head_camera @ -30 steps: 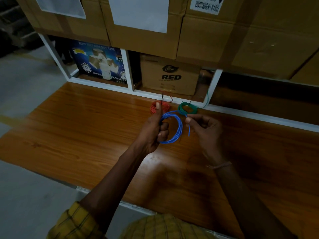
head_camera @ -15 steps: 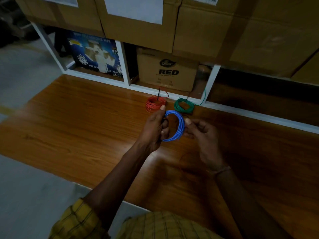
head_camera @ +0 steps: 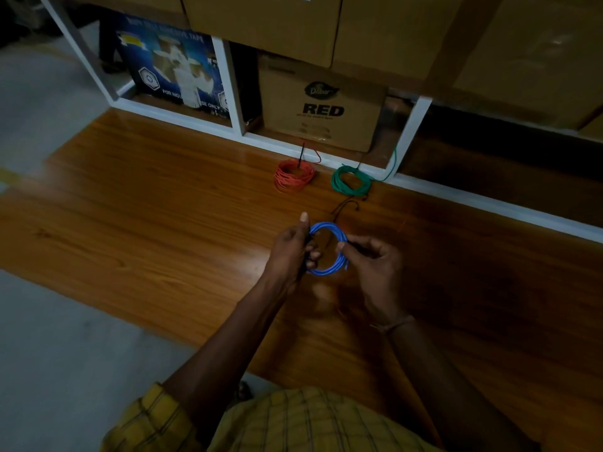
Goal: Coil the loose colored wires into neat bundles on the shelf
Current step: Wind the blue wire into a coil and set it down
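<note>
My left hand (head_camera: 290, 247) grips the blue wire coil (head_camera: 328, 248) on its left side, thumb raised. My right hand (head_camera: 372, 261) pinches its right side above the wooden shelf (head_camera: 163, 223).

Blue wire coil (head_camera: 329, 246): left arc hidden behind left hand (head_camera: 290, 252), right arc partly covered by right hand (head_camera: 372, 265) fingers; loose end not traceable. Small dark tie (head_camera: 346, 205) at center too small to identify. Top cartons (head_camera: 391, 27) cropped by upper edge. Blue box (head_camera: 173, 70) print blurred, partly unreadable.
</note>
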`<state>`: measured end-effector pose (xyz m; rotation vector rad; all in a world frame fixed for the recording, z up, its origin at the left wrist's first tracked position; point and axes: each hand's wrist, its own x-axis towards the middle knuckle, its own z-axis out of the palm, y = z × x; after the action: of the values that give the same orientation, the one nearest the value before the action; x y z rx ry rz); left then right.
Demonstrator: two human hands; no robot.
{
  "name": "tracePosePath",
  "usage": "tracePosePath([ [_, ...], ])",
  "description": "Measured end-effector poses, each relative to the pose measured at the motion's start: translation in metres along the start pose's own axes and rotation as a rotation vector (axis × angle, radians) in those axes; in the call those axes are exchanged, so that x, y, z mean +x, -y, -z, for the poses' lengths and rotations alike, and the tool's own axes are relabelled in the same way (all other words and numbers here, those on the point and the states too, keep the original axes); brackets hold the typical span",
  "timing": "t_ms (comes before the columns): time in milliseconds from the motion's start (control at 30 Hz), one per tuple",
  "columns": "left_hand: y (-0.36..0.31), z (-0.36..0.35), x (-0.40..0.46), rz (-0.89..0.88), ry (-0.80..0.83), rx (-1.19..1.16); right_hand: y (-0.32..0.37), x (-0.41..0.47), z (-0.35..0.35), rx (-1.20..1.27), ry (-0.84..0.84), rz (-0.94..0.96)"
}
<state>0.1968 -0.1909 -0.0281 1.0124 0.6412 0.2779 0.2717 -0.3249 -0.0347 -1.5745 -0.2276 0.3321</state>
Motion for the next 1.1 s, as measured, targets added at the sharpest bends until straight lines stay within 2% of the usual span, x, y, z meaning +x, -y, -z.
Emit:
tracePosePath([
  [67,-0.001,-0.002,0.005,-0.045,0.012,0.04,-0.002,0.008,-0.002,-0.009,-0.028,-0.025],
  [333,0.008,0.002,0.03,-0.178,-0.137,0.111,-0.012,0.016,-0.021,-0.066,-0.061,-0.057],
  [400,0.007,0.008,0.035,-0.195,-0.14,0.148,-0.015,0.02,-0.022,-0.113,-0.022,-0.082],
  [567,0.002,0.031,0.048,-0.281,-0.101,0.332,-0.007,0.05,-0.011,-0.33,0.224,-0.155],
  [667,0.001,0.04,0.052,-0.319,-0.104,0.422,0.008,0.068,-0.009,-0.28,0.227,-0.23],
  [733,0.0,0.045,0.053,-0.335,-0.116,0.452,0.028,0.078,-0.005,-0.312,0.285,-0.249],
  [800,-0.002,0.051,0.055,-0.343,-0.108,0.457,0.049,0.092,0.001,-0.377,0.34,-0.213],
  [867,-0.005,0.055,0.054,-0.341,-0.086,0.45,0.061,0.109,0.005,-0.391,0.279,-0.14],
  [933,-0.007,0.058,0.055,-0.324,-0.077,0.434,0.057,0.127,0.003,-0.46,0.18,-0.05],
  [967,-0.008,0.059,0.056,-0.317,-0.071,0.426,0.052,0.133,0.001,-0.515,0.181,-0.028],
  [1100,-0.01,0.057,0.058,-0.297,-0.061,0.394,0.011,0.142,-0.009,-0.621,0.332,-0.144],
])
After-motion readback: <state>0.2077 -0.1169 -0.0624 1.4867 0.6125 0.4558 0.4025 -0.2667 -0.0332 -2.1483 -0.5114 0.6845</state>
